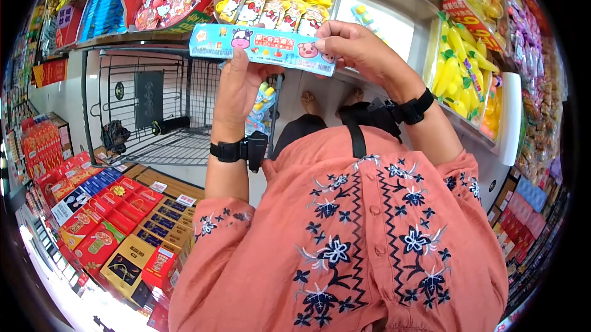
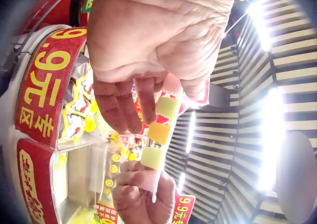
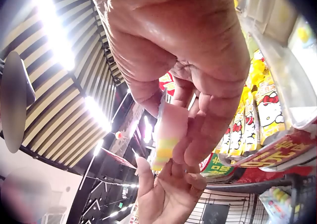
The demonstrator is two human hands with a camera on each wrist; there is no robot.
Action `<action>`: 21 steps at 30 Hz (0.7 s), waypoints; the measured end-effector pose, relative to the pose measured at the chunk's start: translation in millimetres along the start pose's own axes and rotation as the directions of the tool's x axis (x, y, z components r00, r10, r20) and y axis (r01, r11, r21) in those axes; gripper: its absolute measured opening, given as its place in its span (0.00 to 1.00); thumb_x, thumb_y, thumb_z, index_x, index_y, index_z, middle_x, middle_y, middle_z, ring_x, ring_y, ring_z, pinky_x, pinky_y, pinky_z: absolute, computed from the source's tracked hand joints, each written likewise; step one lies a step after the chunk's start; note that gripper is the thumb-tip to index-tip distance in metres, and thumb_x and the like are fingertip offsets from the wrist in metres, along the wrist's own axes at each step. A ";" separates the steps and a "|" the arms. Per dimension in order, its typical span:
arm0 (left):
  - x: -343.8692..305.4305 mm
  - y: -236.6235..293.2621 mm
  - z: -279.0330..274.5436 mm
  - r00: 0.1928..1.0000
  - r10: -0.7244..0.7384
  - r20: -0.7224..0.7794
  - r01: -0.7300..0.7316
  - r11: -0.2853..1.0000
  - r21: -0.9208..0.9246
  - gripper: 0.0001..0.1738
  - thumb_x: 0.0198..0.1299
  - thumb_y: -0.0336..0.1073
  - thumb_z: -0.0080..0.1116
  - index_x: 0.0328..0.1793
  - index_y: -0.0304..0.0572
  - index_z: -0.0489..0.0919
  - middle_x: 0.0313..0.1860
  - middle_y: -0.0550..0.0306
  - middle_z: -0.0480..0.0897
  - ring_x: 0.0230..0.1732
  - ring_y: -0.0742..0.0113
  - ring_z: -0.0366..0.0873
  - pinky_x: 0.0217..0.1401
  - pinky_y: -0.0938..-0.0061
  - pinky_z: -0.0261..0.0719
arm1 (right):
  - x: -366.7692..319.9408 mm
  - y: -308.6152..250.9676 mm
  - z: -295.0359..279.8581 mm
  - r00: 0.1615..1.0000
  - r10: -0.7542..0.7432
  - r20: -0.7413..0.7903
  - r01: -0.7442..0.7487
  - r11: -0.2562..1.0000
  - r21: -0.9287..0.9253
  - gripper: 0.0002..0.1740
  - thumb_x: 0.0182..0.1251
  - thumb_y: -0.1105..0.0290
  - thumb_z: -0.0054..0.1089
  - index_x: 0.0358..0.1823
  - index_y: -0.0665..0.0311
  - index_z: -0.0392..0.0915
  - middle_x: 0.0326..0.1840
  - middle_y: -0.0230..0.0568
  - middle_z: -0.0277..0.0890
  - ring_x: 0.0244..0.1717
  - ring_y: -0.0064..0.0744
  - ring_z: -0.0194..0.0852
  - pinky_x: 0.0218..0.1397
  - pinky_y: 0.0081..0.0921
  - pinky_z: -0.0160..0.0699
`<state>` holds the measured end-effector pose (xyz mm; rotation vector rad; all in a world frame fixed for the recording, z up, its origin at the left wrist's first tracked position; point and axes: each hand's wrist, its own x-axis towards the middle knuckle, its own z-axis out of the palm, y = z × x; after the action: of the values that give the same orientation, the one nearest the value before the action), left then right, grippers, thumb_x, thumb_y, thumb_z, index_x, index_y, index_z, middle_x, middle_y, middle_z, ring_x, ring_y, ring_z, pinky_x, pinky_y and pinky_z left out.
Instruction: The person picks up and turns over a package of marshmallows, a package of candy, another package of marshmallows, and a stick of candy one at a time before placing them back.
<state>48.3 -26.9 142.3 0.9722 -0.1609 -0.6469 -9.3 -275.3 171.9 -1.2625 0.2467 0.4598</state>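
I hold a long light-blue candy packet [image 1: 261,46] with cartoon cow and pig faces level in front of the shelves, using both hands. My left hand [image 1: 237,89] grips its left-middle part, thumb on the front and fingers behind. My right hand [image 1: 363,49] pinches the packet's right end. In the left wrist view the packet [image 2: 158,132] shows yellow blocks inside, running from my left hand [image 2: 148,50] down to my right hand [image 2: 141,194]. The right wrist view has my right hand [image 3: 188,50] pinching the pink-and-yellow packet [image 3: 168,140], with my left hand [image 3: 166,196] below it.
Behind the packet is a shelf bin of Hello Kitty pouches [image 1: 277,0] and a clear bin [image 1: 381,12]. Yellow banana-shaped sweets [image 1: 452,67] hang at the right. A black wire rack [image 1: 160,110] stands at the left, with stacked red and blue boxes [image 1: 104,209] below.
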 end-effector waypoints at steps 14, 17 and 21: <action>14.7 -6.2 5.3 0.996 0.036 -0.088 -0.042 0.996 -0.073 0.39 0.75 0.61 0.45 0.76 0.32 0.62 0.70 0.48 0.74 0.69 0.57 0.75 0.68 0.57 0.77 | -0.8 -0.2 5.9 0.990 0.080 0.117 -0.086 0.995 0.046 0.11 0.70 0.61 0.65 0.43 0.61 0.79 0.37 0.30 0.82 0.38 0.23 0.84 0.43 0.23 0.87; 25.1 -8.5 21.5 0.991 0.023 -0.129 -0.034 0.996 -0.083 0.42 0.72 0.64 0.49 0.72 0.31 0.64 0.62 0.45 0.80 0.63 0.51 0.80 0.64 0.55 0.81 | 1.6 13.1 -5.6 0.986 0.088 0.141 -0.091 0.996 0.014 0.13 0.71 0.61 0.64 0.44 0.63 0.79 0.39 0.33 0.82 0.36 0.25 0.83 0.42 0.23 0.86; 46.9 -13.1 42.5 0.995 -0.021 -0.094 0.015 0.998 -0.057 0.43 0.67 0.67 0.54 0.66 0.31 0.67 0.52 0.44 0.83 0.56 0.44 0.84 0.56 0.57 0.87 | -12.1 7.4 -16.1 0.991 0.078 0.109 -0.076 0.997 -0.021 0.16 0.72 0.57 0.64 0.48 0.63 0.80 0.41 0.33 0.81 0.40 0.23 0.81 0.45 0.24 0.83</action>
<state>62.9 -89.5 148.6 0.9492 -0.0499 -0.6174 -22.2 -291.4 166.0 -1.2427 0.1999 0.5967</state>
